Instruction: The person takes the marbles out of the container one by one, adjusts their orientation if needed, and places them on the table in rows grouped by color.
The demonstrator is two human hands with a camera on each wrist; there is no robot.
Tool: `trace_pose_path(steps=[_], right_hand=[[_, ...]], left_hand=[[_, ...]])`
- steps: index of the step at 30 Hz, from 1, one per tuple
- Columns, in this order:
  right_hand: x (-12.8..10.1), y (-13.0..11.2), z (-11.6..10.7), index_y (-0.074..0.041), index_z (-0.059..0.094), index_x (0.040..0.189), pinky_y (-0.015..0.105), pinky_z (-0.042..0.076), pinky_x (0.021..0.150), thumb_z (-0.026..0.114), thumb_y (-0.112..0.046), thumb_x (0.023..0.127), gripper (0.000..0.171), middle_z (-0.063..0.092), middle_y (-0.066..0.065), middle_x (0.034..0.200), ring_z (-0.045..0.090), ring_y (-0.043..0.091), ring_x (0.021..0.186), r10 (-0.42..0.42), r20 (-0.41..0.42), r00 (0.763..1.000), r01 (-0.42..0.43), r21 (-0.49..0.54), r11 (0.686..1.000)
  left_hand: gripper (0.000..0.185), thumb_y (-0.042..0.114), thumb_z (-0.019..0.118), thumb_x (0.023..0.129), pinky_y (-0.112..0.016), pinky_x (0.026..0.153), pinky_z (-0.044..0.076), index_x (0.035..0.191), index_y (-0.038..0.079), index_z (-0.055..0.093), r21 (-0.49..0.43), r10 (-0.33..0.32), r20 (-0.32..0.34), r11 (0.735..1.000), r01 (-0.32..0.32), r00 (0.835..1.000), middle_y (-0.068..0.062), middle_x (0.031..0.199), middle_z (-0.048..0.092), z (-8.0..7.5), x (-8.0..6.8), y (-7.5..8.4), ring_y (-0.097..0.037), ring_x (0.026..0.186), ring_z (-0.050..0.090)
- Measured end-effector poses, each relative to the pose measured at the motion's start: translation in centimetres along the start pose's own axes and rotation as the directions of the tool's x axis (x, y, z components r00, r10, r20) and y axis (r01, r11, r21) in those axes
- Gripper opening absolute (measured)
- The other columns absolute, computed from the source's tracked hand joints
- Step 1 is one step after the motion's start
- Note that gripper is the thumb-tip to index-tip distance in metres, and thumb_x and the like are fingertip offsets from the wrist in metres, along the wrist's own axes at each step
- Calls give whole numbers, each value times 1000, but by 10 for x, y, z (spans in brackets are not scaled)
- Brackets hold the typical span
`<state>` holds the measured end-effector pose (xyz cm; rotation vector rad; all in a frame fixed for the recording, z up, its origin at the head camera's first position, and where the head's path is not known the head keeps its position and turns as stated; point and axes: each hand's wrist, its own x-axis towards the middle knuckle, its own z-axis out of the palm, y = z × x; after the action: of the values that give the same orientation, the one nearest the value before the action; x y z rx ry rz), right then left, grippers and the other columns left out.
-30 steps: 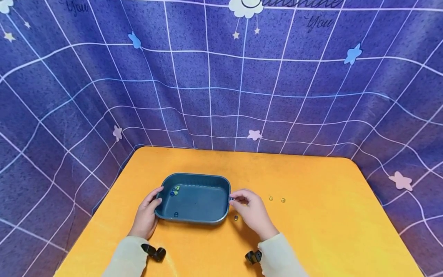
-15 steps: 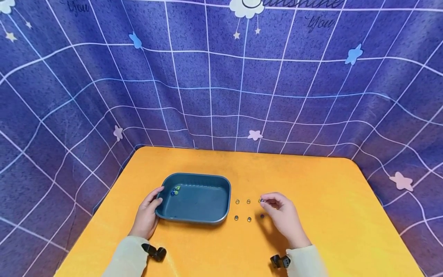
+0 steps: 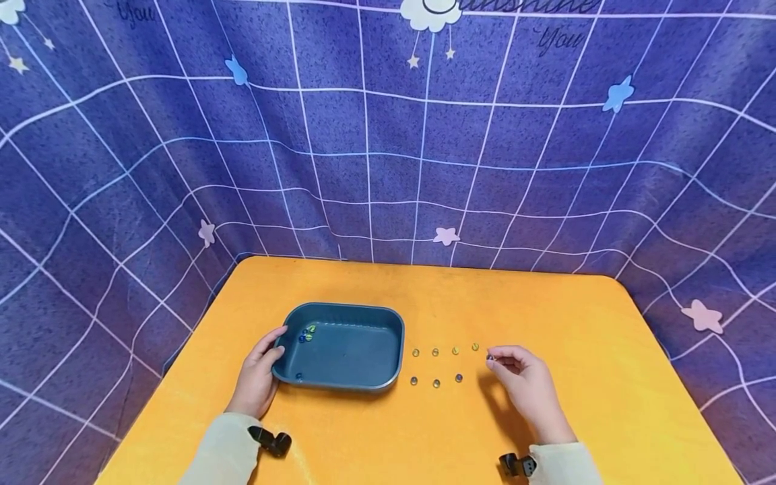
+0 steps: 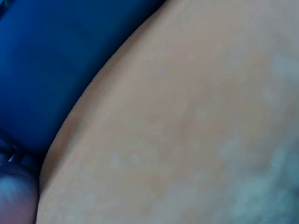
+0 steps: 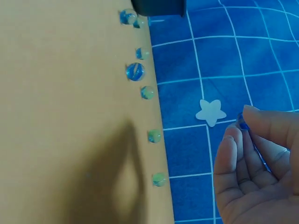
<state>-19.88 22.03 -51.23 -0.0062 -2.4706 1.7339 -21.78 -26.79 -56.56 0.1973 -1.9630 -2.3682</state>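
Note:
A dark teal tray (image 3: 388, 337) sits on the orange table (image 3: 594, 377). It holds a few marbles (image 3: 306, 333) at its far left and one (image 3: 298, 376) near the front. My left hand (image 3: 275, 343) holds the tray's left rim. Two short rows of glass marbles (image 3: 435, 351) lie to the right of the tray. At the right end of the far row, my right hand (image 3: 491, 357) pinches a small blue marble (image 5: 243, 122) between thumb and forefinger. The right wrist view shows the marble rows (image 5: 135, 71) from the side.
A blue checked cloth (image 3: 376, 148) hangs behind and around the table. The left wrist view is a blur of orange table (image 4: 187, 130) and blue cloth (image 4: 51, 60). Bare tabletop lies to the right of my right hand.
My right hand has travelled right from the tray's right rim along the marble rows, uncovering several marbles. The loose marble in the tray has rolled slightly left. My left hand has stayed put.

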Motion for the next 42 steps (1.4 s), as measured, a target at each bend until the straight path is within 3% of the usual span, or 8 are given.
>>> trace_pose_path(steps=[8, 16, 28, 36, 42], right_hand=[[0, 10, 7, 1, 74, 111, 23, 56, 81, 75, 0, 91, 19, 72, 7, 99, 67, 14, 88, 28, 39, 999, -24, -79, 997], [3, 15, 18, -3, 75, 103, 27, 53, 65, 76, -1, 90, 13, 70, 3, 88, 63, 18, 80, 93, 105, 990, -75, -164, 984], [5, 23, 22, -11, 76, 94, 34, 52, 73, 78, -3, 89, 10, 70, -3, 87, 61, 14, 79, 74, 93, 993, -39, -328, 944], [3, 20, 24, -10, 76, 93, 35, 53, 72, 79, -1, 88, 11, 69, -2, 87, 61, 14, 78, 80, 92, 993, -42, -355, 934], [3, 17, 24, -11, 76, 94, 37, 53, 74, 79, -1, 88, 12, 69, 0, 91, 61, 16, 81, 83, 97, 992, -42, -364, 930]], left_hand=[[48, 12, 48, 110, -23, 112, 38, 157, 4, 40, -7, -3, 9, 1000, 3, 1000, -7, 170, 16, 0, 0, -1, -22, 154, 14], [48, 13, 48, 110, -25, 117, 32, 156, 4, 41, -6, 0, 5, 1000, 0, 1000, -7, 170, 16, -1, 0, -2, -20, 154, 14], [48, 13, 48, 110, -26, 116, 33, 157, 4, 41, -10, -6, 4, 1000, 7, 1000, -7, 170, 16, 0, 0, 1, -20, 154, 14], [47, 12, 48, 110, -32, 122, 24, 156, 6, 42, 2, -15, 2, 1000, 15, 1000, -6, 170, 16, -1, 0, 1, -18, 154, 13], [47, 12, 47, 110, -30, 118, 30, 157, 6, 41, -3, -24, 8, 1000, 24, 1000, -5, 171, 15, -1, -1, 2, -19, 154, 14]])
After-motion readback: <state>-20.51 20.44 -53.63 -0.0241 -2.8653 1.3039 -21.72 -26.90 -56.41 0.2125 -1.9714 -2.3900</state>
